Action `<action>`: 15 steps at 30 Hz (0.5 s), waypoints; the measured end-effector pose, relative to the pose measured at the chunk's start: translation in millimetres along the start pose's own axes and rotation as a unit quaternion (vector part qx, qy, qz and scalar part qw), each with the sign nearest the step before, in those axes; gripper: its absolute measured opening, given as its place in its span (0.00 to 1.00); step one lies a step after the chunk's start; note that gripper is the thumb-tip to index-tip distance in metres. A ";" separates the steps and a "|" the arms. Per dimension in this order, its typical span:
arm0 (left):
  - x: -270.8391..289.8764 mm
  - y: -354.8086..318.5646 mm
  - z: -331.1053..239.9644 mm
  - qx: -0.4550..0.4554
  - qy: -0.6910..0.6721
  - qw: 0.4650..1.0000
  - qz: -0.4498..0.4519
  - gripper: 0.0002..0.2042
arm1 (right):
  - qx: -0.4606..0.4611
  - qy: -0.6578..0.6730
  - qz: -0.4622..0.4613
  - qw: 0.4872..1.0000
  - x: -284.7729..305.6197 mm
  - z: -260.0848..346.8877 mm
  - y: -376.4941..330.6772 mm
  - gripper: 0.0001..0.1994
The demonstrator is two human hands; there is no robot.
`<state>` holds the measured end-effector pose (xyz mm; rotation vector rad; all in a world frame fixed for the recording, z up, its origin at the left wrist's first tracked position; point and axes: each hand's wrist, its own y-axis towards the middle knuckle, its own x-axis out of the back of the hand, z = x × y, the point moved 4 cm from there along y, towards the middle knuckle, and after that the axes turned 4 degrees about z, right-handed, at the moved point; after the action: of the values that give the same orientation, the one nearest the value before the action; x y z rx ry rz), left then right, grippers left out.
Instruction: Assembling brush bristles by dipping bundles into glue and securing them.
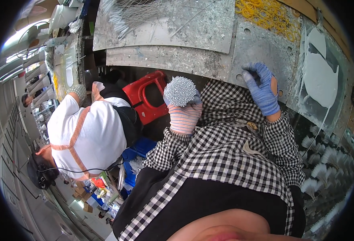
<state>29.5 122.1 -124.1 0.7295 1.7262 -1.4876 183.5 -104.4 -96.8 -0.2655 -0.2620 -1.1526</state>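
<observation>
My left hand (183, 116), in a pink-and-white striped glove, is wrapped round a bundle of white-tipped stems (181, 91). The tips form a dense, round, beaded head that faces up; the rest of the bundle is hidden by the glove. My right hand (262, 90), in a blue glove with a hole that bares some skin, hovers at the near edge of the grey metal plate (261, 52). Its thumb and fingers curve toward each other with a small gap, and nothing shows between them. Yellow rubber bands (265, 16) lie in a pile farther back on that plate.
Loose thin stems (132, 16) lie on a board at the back left. White paste (321, 72) is spread on a board at the right. Fan-shaped pale bundles (325, 164) stand lower right. A red stool (147, 96) and a co-worker in white (88, 132) are to the left.
</observation>
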 end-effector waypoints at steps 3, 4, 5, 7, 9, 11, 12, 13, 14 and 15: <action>-2.4 -0.4 -0.6 -0.012 0.004 1.000 0.029 0.14 | 0.007 0.000 0.000 1.000 -0.5 2.6 -0.4 0.08; -3.5 -0.4 -0.6 -0.021 0.007 0.999 0.033 0.14 | 0.007 0.008 -0.004 1.000 0.0 2.8 -0.6 0.08; -5.1 -0.1 -0.7 -0.031 0.010 0.999 0.037 0.15 | 0.004 0.003 0.004 1.000 0.0 2.8 -0.8 0.08; -2.2 -0.5 -3.3 -0.077 0.072 0.994 -0.033 0.12 | -0.005 0.005 0.009 1.000 0.9 1.6 -1.0 0.08; -2.8 -1.1 -3.2 -0.085 0.068 0.993 -0.051 0.11 | -0.004 -0.001 0.014 1.000 1.4 1.5 -1.0 0.08; -8.7 -2.7 -0.8 -0.064 0.003 0.998 -0.002 0.11 | -0.005 -0.004 0.020 1.000 0.3 3.0 -0.7 0.09; -10.0 -5.0 -1.1 -0.073 0.022 0.997 -0.016 0.12 | -0.007 -0.004 0.025 1.000 -0.4 5.0 -0.4 0.09; -14.1 -8.4 -2.3 -0.092 0.045 0.995 -0.014 0.14 | -0.013 0.001 0.019 1.000 0.3 8.2 -0.1 0.09; -18.8 -11.7 -1.7 -0.105 0.071 0.992 -0.024 0.15 | -0.012 0.013 0.032 0.999 0.7 13.5 1.0 0.10; -28.3 -13.1 0.6 -0.104 0.114 0.988 -0.002 0.16 | -0.015 0.026 0.032 0.999 4.2 20.0 3.5 0.10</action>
<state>35.2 120.6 -93.5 0.8104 2.0200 -1.2392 187.0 -100.0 -76.9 -0.2671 -0.1893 -1.0995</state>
